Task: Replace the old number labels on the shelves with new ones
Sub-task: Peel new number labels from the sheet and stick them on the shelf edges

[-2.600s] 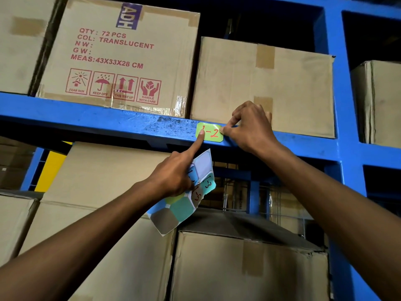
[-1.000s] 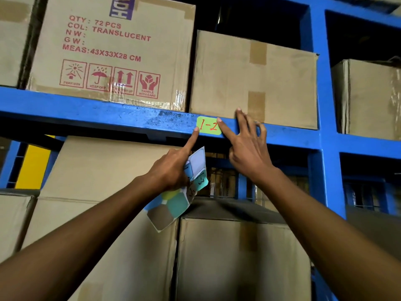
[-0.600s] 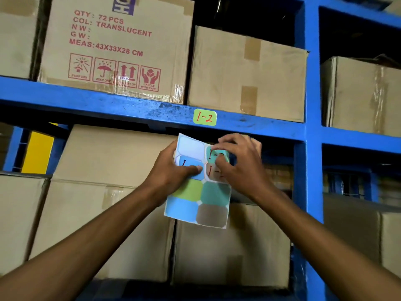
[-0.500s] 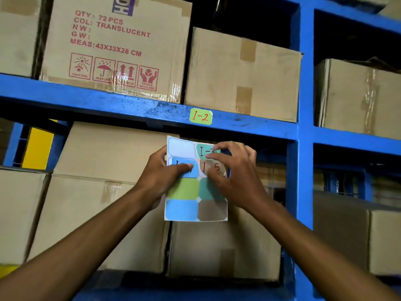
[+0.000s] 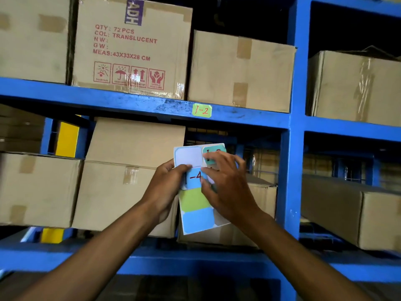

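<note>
Sticker sheet [image 5: 196, 205] is hanging upright, long axis vertical, in front of the lower cartons, well below the green 1-2 label [image 5: 201, 110] sitting on the blue shelf beam [image 5: 130, 101]. Left hand [image 5: 167, 187] is pinching the sheet's left edge, thumb over the front. Right hand [image 5: 225, 187] is lying over the sheet's upper right, fingertips curling at the teal label [image 5: 213, 149], probably picking at it; the actual pinch is hidden. Right hand is nearer that label.
</note>
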`<state>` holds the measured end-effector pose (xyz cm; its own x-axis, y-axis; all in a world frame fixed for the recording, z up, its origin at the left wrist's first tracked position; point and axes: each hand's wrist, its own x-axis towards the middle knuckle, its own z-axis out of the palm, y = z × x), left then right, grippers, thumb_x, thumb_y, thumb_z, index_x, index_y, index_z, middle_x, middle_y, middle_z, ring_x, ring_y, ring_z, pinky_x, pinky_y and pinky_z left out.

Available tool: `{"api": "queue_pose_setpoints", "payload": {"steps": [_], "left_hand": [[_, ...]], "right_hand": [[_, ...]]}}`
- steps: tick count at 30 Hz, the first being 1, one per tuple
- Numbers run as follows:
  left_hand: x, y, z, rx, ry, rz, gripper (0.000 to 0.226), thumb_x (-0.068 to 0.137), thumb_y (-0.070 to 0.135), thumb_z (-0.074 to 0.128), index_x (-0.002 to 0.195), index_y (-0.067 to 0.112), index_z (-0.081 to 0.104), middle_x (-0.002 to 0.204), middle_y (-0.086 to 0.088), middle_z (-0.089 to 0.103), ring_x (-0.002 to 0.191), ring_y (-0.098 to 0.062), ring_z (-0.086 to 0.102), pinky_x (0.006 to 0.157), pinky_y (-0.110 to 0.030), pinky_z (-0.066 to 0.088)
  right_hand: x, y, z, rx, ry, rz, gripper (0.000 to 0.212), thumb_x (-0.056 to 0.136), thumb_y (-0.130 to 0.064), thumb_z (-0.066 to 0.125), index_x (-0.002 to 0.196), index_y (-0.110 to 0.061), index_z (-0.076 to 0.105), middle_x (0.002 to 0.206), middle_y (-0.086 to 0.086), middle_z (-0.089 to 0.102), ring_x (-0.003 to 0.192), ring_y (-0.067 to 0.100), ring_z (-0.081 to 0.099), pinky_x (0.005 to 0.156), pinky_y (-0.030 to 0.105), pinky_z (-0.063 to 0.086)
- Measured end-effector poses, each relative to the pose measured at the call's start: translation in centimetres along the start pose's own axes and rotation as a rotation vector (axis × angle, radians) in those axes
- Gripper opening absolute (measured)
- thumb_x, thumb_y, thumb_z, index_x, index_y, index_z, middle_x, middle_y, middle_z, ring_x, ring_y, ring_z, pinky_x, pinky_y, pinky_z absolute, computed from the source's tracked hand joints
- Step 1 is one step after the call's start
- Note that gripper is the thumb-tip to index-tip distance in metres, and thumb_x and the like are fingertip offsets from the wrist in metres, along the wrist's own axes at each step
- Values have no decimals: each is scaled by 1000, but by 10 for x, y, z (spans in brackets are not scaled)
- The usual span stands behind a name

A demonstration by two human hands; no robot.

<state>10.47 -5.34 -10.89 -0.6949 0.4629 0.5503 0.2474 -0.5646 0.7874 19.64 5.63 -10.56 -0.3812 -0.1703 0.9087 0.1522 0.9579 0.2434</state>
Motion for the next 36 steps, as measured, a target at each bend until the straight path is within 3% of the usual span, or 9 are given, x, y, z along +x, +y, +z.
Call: {"api": "queue_pose_setpoints", "payload": {"steps": [6, 10, 15, 21, 25, 30, 33, 36], "left_hand": [[-26, -11, -8, -17, 57, -52, 19, 89, 12, 51, 86, 13, 70, 76, -2, 76, 61, -12, 70, 48, -18, 51], [-36, -15, -18, 10, 95, -99, 21, 91, 13, 47, 91, 12, 68, 76, -2, 76, 62, -11, 69, 50, -19, 51], [-47, -27, -28, 122, 168, -123, 23, 91, 11, 47, 102, 10, 67, 90, -8, 73, 70, -18, 69, 58, -24, 51], [-70, -53, -46, 102, 188, -172, 25, 87, 4, 47, 87, 14, 70, 75, -2, 76, 61, -17, 70, 50, -23, 53], [-80, -85, -61, 94, 236, -257, 27, 87, 3, 44, 92, 9, 70, 81, -9, 76, 68, -21, 72, 55, -27, 56], [-96, -128, -83, 428, 309, -205, 25, 89, 5, 49, 69, 12, 62, 63, 3, 60, 44, 5, 54, 39, -9, 39], [-103, -156, -94, 569, 218, -197, 18, 89, 1, 49, 85, 9, 65, 77, -3, 63, 66, -9, 56, 50, -13, 42], [-108, -177, -104, 745, 134, -142, 21, 86, -1, 52, 101, 8, 63, 87, -3, 63, 72, -10, 56, 54, -5, 39]], "right_hand": [[-19, -19, 3, 35, -86, 66, 26, 73, -20, 65, 92, -3, 70, 116, 17, 63, 111, 34, 57, 95, 48, 40], [-30, -28, 8, 78, -96, 57, 23, 73, -17, 69, 91, -3, 71, 120, 17, 62, 114, 34, 56, 96, 49, 40], [-45, -40, 17, 193, -80, 94, 10, 75, -13, 68, 81, -6, 70, 118, 15, 63, 115, 33, 54, 98, 40, 33], [-76, -56, 29, 404, -87, 226, 11, 69, -19, 65, 74, -10, 69, 112, 8, 64, 111, 27, 53, 91, 26, 23], [-99, -54, 36, 526, -82, 322, 6, 71, -16, 67, 76, -13, 68, 112, 3, 64, 110, 20, 52, 89, 19, 21], [-115, -29, 53, 579, -80, 497, 4, 78, -12, 68, 81, -14, 69, 114, 2, 62, 113, 17, 50, 92, 23, 23], [-124, -16, 76, 543, -124, 550, 6, 81, -13, 65, 86, -13, 69, 116, 2, 61, 114, 18, 49, 90, 23, 21], [-139, -10, 103, 476, -200, 556, 9, 83, -15, 64, 88, -12, 71, 120, 4, 60, 116, 21, 47, 87, 23, 19]]}}
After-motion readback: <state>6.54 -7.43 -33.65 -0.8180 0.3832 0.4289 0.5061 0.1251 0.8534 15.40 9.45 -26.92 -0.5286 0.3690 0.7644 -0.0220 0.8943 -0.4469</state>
